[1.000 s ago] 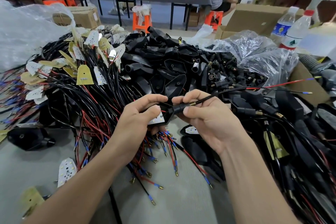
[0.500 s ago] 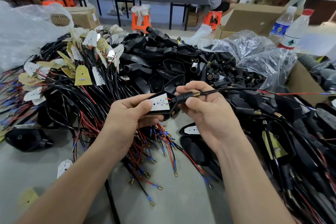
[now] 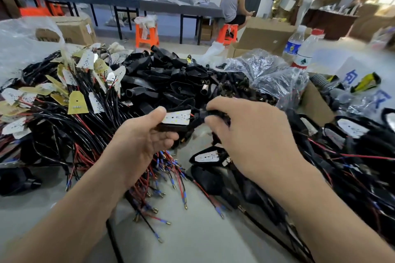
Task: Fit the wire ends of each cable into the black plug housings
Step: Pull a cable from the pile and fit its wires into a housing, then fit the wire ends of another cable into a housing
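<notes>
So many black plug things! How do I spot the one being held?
Find the big heap of black housings in the middle, then look just in front of it. The held housing is pinched in the left hand, with the right hand at its end. Unlike the empty shells behind, it is held up and shows a white dotted board.

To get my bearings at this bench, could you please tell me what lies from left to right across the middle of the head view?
Tagged cable bundle → left hand → black plug housing → cable end → right hand → assembled housings.
</notes>
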The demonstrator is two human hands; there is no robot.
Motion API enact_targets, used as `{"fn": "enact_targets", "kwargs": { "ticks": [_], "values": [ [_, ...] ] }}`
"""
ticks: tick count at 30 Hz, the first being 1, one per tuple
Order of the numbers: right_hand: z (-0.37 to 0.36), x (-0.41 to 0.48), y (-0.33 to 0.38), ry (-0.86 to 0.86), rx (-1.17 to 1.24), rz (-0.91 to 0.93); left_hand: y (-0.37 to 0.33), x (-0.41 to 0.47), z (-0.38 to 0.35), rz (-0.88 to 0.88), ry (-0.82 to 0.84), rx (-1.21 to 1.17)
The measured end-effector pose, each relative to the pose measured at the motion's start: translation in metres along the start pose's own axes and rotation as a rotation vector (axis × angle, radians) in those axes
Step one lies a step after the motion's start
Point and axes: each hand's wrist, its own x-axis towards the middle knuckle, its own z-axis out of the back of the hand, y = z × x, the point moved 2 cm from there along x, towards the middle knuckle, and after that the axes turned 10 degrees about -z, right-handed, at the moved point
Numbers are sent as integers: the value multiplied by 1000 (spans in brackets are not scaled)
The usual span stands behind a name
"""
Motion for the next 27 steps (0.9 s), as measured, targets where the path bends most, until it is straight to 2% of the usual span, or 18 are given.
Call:
{"fn": "enact_targets", "kwargs": {
  "ticks": [2, 5, 7, 9, 11, 14, 17, 20, 23, 27],
  "values": [
    [14, 0, -14, -26, -62, -37, 2, 5, -19, 82, 67, -4],
    [27, 4, -43, -20, -16, -160, 4, 13, -53, 93, 349, -25],
    [25, 8, -71, 2, 67, -292, 10, 19, -73, 11, 461, 193],
    [14, 9, -99, 19, 102, -409, 21, 25, -90, -119, 455, 571],
    [-1, 5, -121, 35, 84, -495, 36, 25, -105, -172, 490, 855],
    [-21, -2, -135, -6, 67, -567, 67, 26, -119, -206, 585, 1005],
    [-29, -2, -131, -83, -24, -501, 76, 32, -129, -319, 580, 1196],
    [-40, 2, -111, -136, -11, -399, 72, 34, -131, -297, 498, 1105],
    [-58, 7, -81, -68, 56, -230, 61, 33, -119, -351, 415, 1019],
    [-82, 13, -41, 92, 311, -127, 38, 35, -84, -546, 302, 1209]
  ]
}}
